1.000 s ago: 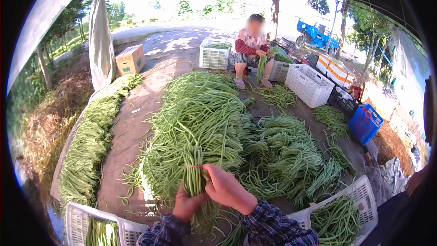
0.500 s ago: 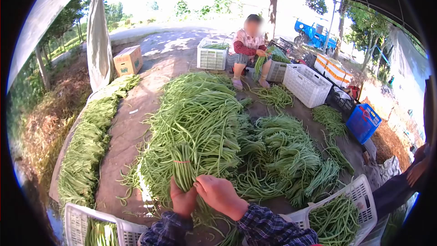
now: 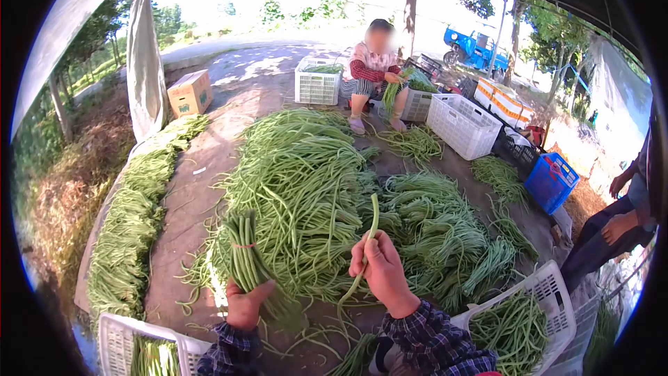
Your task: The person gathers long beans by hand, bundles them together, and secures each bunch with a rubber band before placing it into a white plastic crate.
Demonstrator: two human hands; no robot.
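Observation:
My left hand (image 3: pixel 247 304) is wrapped round a bundle of long green beans (image 3: pixel 243 254), which a red band circles near its upper end. To the right, my right hand (image 3: pixel 382 270) pinches a single long bean (image 3: pixel 374 219) that stands up above the fingers and trails down below them. Behind both hands lies a large heap of loose green beans (image 3: pixel 299 167). A darker green pile (image 3: pixel 438 216) lies to the right of it.
White crates with beans stand at the near left (image 3: pixel 115 341) and near right (image 3: pixel 560 306). A row of beans (image 3: pixel 129 237) runs along the left. A seated person (image 3: pixel 372 63) handles beans beyond the heap; another person (image 3: pixel 612 230) stands at right. A blue crate (image 3: pixel 551 182) is nearby.
My hands have moved apart. The bundle has shifted left in my left hand, and my right hand has moved right and up with a single bean. The person at right shows more.

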